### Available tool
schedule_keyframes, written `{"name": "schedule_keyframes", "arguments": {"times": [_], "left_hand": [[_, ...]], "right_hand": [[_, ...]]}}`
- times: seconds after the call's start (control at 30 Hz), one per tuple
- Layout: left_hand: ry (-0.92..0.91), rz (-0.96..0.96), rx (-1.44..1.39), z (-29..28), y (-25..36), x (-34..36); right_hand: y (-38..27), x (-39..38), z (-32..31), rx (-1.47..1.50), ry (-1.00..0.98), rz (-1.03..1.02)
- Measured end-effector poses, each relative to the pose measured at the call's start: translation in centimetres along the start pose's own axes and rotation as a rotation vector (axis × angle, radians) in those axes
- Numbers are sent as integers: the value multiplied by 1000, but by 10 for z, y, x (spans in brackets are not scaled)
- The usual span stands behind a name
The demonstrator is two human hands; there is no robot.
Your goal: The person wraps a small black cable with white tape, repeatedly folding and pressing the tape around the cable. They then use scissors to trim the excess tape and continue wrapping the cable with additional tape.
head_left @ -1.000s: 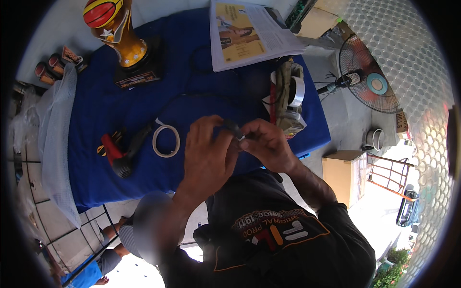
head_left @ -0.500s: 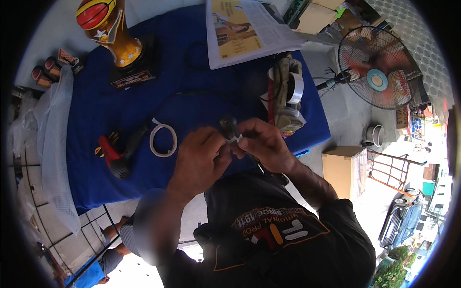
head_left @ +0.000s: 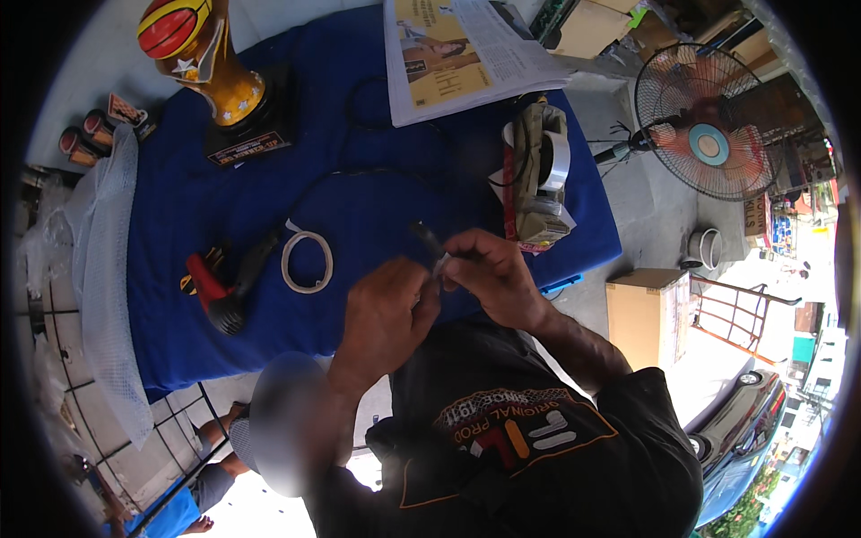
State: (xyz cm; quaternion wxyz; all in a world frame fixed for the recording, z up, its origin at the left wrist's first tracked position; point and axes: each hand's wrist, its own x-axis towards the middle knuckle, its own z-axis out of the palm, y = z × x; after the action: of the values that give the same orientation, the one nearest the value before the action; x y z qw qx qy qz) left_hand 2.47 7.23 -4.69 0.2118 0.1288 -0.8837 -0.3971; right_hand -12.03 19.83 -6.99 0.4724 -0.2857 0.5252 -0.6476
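Observation:
My left hand [head_left: 387,312] and my right hand [head_left: 495,278] meet above the near edge of the blue-covered table. Both have their fingers pinched together. Between the fingertips of my right hand is a small dark, narrow piece [head_left: 428,238], its top end pointing up and left. A whitish strip [head_left: 440,264] shows on it where the two hands meet, and the fingers of my left hand press there. The fingers hide the rest of the piece. Left of my hands, a roll of cream tape [head_left: 307,262] lies flat with its loose end lifted.
Left on the blue cloth [head_left: 269,345] lies a red and black pistol-shaped tool [head_left: 213,291]. A trophy [head_left: 235,94], newspapers [head_left: 471,67] and a bag holding a clear tape roll [head_left: 535,175] stand farther back. To the right are a fan [head_left: 708,134] and a cardboard box [head_left: 647,309].
Both hands have shifted slightly, the left one to the right and closer to the other. The dark piece has turned, so its rounded end looks narrower.

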Motion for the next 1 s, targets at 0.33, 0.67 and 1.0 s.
{"name": "schedule_keyframes", "arguments": {"times": [0.33,0.67,1.0], "left_hand": [[-20,-120,-148,6,3,-9],[64,-167,-295,15,-2,-16],[121,-382,-221,20,12,-20]], "right_hand": [[0,-4,3,-439,48,-100],[-10,-3,-5,-502,-61,-287],[4,-2,15,-911,138,-522]]}}
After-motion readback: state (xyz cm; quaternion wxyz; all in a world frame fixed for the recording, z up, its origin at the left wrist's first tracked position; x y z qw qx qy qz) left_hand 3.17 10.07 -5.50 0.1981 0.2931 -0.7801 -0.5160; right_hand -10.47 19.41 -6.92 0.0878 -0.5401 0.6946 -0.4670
